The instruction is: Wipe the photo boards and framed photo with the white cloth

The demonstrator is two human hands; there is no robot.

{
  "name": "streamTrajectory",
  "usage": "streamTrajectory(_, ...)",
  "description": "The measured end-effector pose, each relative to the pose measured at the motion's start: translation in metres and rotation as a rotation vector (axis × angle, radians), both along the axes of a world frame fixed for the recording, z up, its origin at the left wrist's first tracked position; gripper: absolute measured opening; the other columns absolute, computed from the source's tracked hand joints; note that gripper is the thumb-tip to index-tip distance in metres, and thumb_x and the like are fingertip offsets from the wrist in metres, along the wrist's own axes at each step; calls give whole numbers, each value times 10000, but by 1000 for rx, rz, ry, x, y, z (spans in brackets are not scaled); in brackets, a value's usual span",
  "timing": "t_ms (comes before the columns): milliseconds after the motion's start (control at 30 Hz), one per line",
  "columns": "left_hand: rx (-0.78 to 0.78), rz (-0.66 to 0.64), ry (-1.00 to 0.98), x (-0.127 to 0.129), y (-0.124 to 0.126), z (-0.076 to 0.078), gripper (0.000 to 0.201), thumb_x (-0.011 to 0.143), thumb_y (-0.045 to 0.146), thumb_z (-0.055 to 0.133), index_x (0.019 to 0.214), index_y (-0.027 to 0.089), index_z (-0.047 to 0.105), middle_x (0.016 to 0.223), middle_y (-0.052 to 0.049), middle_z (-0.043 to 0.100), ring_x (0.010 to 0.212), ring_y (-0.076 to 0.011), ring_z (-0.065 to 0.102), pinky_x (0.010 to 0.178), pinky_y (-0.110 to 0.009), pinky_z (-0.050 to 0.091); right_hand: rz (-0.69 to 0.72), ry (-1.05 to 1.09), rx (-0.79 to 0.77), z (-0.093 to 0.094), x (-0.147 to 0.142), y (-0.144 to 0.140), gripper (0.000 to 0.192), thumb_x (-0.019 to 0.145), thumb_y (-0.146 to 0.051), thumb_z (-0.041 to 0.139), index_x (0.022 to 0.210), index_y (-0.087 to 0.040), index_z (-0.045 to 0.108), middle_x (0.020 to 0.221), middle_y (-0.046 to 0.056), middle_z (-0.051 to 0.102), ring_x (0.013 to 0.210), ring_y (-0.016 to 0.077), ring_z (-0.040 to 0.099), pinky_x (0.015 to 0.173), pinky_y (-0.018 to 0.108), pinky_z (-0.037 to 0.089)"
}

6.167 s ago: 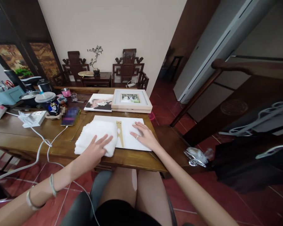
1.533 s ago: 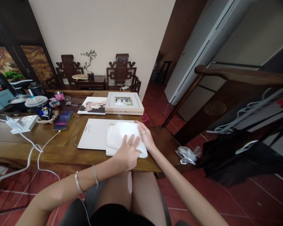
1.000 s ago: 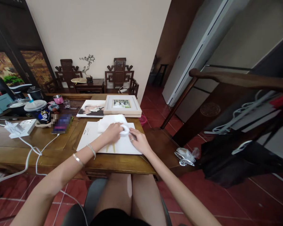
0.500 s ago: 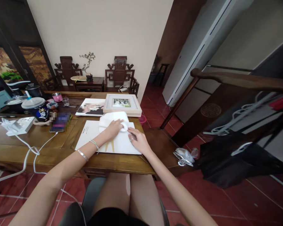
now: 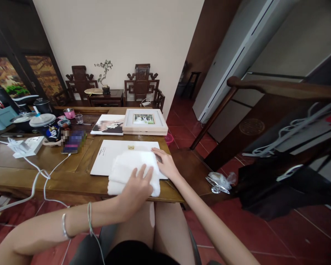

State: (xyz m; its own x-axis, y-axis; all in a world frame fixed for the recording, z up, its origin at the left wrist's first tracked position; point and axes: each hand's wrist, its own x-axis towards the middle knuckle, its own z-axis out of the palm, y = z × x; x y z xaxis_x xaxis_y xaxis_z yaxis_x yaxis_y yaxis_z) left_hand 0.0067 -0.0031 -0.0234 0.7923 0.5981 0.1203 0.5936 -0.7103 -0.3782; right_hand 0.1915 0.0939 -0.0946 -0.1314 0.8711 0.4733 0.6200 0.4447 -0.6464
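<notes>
A folded white towel (image 5: 127, 167) lies on the near part of a flat white board (image 5: 110, 156) on the wooden table (image 5: 57, 173). My left hand (image 5: 135, 187) presses flat on the towel's near right end, fingers spread. My right hand (image 5: 165, 163) rests on the board's right edge, right beside the towel, fingers flat. A small gold fitting (image 5: 131, 147) shows on the board beyond the towel.
A framed photo (image 5: 145, 120) and a photo print (image 5: 108, 125) lie behind the board. A phone (image 5: 73, 141), power strip (image 5: 27, 146), lidded cup (image 5: 45, 127) and cables sit at the left. A crumpled plastic bag (image 5: 217, 180) lies on a low stand at the right.
The towel slid from the board's far edge toward me, under my left hand, and now covers the gold piece's lower part. My right hand stayed at the board's right edge.
</notes>
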Motion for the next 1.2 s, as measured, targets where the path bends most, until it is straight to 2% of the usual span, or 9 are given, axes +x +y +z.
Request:
streamTrajectory(167, 22, 100, -42, -1, 67, 25, 304, 900, 63, 448, 1028, 110, 720, 1536, -134, 269, 1384, -376, 298, 988, -459, 445, -27, -11, 9, 1, -2, -1, 357, 788, -173, 503, 1089, -187, 694, 1220, 106, 657, 1203, 263, 562, 1059, 454, 403)
streamTrajectory(267, -86, 96, -20, -2, 105, 24, 324, 878, 17, 435, 1032, 100, 708, 1512, -136, 327, 1390, -339, 303, 1051, -450, 386, -45, -17, 11, 1, -3, -1, 330, 817, -213, 498, 1076, -168, 698, 1202, 126, 664, 1189, 267, 573, 1055, 459, 408)
streamTrajectory(333, -158, 74, 2, -3, 115, 17, 332, 848, -2, 459, 1047, 115, 698, 1481, -130, 390, 1369, -302, 357, 1063, -423, 379, -48, -19, 12, 1, -3, -1, 328, 820, -214, 496, 1073, -162, 698, 1200, 131, 664, 1184, 269, 577, 1051, 460, 412)
streamTrajectory(433, -198, 51, 8, -5, 100, 8, 324, 819, 21, 506, 1067, 118, 689, 1469, -146, 404, 1352, -299, 386, 1073, -426, 367, -46, -17, 13, 0, -3, 0, 329, 804, -187, 501, 1066, -181, 701, 1198, 114, 668, 1182, 264, 577, 1050, 458, 413)
streamTrajectory(633, -266, 9, 5, -9, 9, 9, 262, 806, 122, 578, 1035, 103, 705, 1486, -200, 349, 1352, -381, 356, 1060, -497, 366, -15, -17, 6, -1, 0, 0, 462, 713, -80, 471, 1104, -189, 691, 1239, 93, 647, 1215, 258, 550, 1068, 451, 396)
streamTrajectory(733, -245, 30, -18, -8, -2, 9, 247, 830, 132, 567, 1034, 140, 706, 1487, -164, 367, 1349, -355, 373, 1045, -472, 395, -8, -6, 1, -2, 0, 1, 464, 710, -78, 475, 1103, -192, 693, 1236, 89, 649, 1214, 258, 551, 1071, 451, 394)
streamTrajectory(800, -247, 66, -37, -5, 15, 6, 255, 829, 95, 561, 1032, 155, 703, 1480, -142, 387, 1350, -334, 381, 1043, -463, 401, -15, 4, 3, -2, 0, 1, 450, 716, -88, 485, 1094, -211, 696, 1228, 76, 655, 1208, 253, 556, 1065, 449, 401)
streamTrajectory(1033, -249, 142, -128, -5, 119, 3, 378, 773, -71, 449, 1020, 112, 668, 1473, -150, 394, 1356, -313, 375, 1031, -491, 402, -43, -2, 17, -2, -2, 0, 322, 812, -207, 507, 1069, -182, 700, 1200, 114, 666, 1187, 260, 574, 1058, 459, 409)
streamTrajectory(1200, -262, 181, -185, -44, 138, 7, 419, 746, -91, 385, 1026, 113, 622, 1472, -121, 406, 1365, -281, 362, 1022, -496, 406, -45, 9, 17, -4, -1, 0, 314, 827, -212, 509, 1078, -198, 696, 1202, 100, 667, 1188, 249, 575, 1059, 458, 409)
